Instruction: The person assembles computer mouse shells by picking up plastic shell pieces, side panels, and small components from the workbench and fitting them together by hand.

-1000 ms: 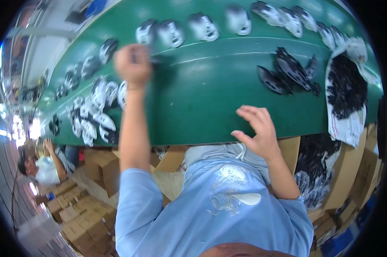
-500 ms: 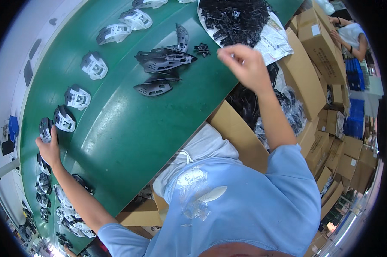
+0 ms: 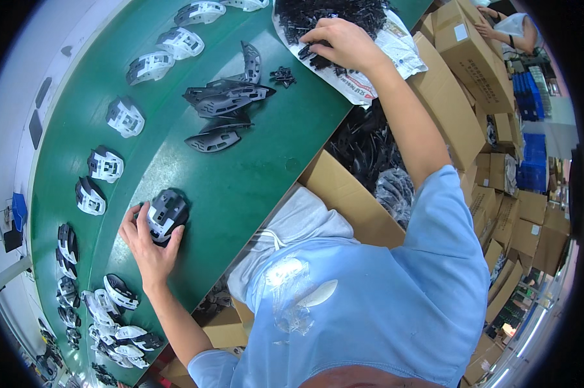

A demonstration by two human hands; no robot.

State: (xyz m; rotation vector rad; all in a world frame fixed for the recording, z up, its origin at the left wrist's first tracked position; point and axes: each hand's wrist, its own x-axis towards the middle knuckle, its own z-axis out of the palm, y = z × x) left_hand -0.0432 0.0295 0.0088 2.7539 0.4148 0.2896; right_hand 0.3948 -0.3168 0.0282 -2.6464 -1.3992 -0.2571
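Note:
My left hand (image 3: pixel 151 249) grips a black-and-white slotted plastic shell (image 3: pixel 168 215) by its edge, thumb on one side and fingers on the other, on the green table. My right hand (image 3: pixel 343 44) is at the heap of small black plastic parts (image 3: pixel 305 18), its fingers curled down into the near side. What sits between those fingertips is too small to make out. The heap lies on a white sack (image 3: pixel 395 40) at the table's far end. Between my hands lie several curved dark slotted pieces (image 3: pixel 230 100) and a little cluster of black parts (image 3: pixel 283 76).
White-and-black shells (image 3: pixel 125 116) stand in a curved row along the left side of the green table (image 3: pixel 246 184). More shells pile up (image 3: pixel 114 323) at the lower left. Open cardboard boxes (image 3: pixel 444 97) line the right, one holding black parts (image 3: pixel 364 145). Another person (image 3: pixel 515 32) handles a carton.
My left hand has brought a shell from the left row toward me onto the open table. My right hand has moved forward and left into the heap of black parts.

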